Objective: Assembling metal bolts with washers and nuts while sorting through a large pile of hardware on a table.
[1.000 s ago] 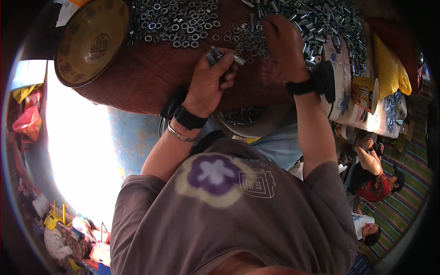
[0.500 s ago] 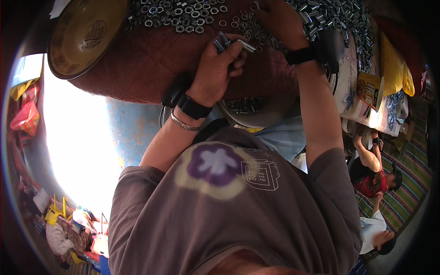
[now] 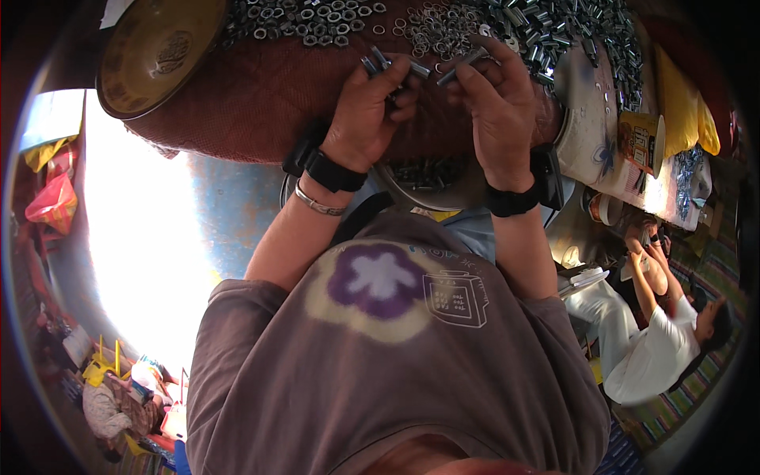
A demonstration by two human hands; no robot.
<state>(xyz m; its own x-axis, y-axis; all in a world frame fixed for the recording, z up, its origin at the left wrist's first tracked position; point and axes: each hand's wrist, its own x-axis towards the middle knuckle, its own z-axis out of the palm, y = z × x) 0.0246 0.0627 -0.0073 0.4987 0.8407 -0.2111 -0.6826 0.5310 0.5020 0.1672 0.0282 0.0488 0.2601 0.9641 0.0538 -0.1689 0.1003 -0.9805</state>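
Observation:
My left hand [image 3: 366, 115] is closed around several silvery metal bolts [image 3: 419, 70], whose ends stick out past the thumb and fingers. Across a small gap, my right hand [image 3: 503, 119] pinches a single metal bolt [image 3: 462, 66] between thumb and fingers, tilted toward the left hand's bolts. Both hands are over the near part of a dark red cloth [image 3: 261, 111]. Just beyond them lies a loose pile of small ring washers [image 3: 443, 32]. Hex nuts [image 3: 325, 24] are spread to the left, and a heap of short metal sleeves [image 3: 546, 39] lies to the right.
A brownish round bowl [image 3: 162, 59] leans at the far left. Below the cloth, a basin [image 3: 404, 196] contains dark metal parts. To the right are a paper cup [image 3: 640, 141], a yellow bag [image 3: 681, 111] and a seated person [image 3: 657, 348]. More people sit at lower left.
My right hand has come back from the washers toward my left hand, now with a bolt in its fingers. My left hand stays nearly in place. At right, another person has shifted closer.

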